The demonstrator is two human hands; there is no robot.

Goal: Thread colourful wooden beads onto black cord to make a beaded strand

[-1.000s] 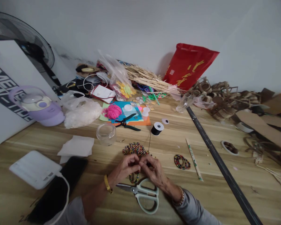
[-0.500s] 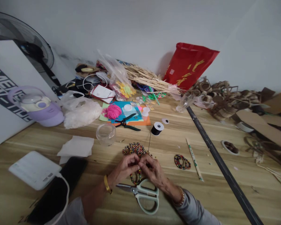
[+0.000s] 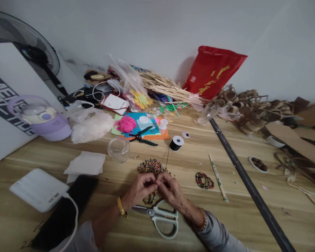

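Note:
My left hand point(image 3: 141, 188) and my right hand point(image 3: 172, 191) meet at their fingertips, both closed in a pinch. From between them hangs a short beaded string point(image 3: 150, 200) of small multicoloured beads, which appears held by the left fingers. What the right fingertips pinch is too small to make out. Just behind the hands lies a pile of beads point(image 3: 151, 166). A black cord runs down toward my right hand from a spool point(image 3: 176, 143). Below the hands, scissors with pale green handles point(image 3: 177, 224) rest on the table, blades pointing left.
Right of my hands lie beaded bracelets point(image 3: 204, 180) and a thin wrapped stick point(image 3: 218, 178). A clear jar point(image 3: 118, 150), black-handled pliers point(image 3: 140, 137) and pink yarn point(image 3: 126, 124) are farther back. At left lie a white power bank point(image 3: 38, 190) and paper point(image 3: 86, 163). A dark strip point(image 3: 241, 169) crosses the table.
The hanging beaded string has swung slightly left and up. Both hands stay pinched together in nearly the same place.

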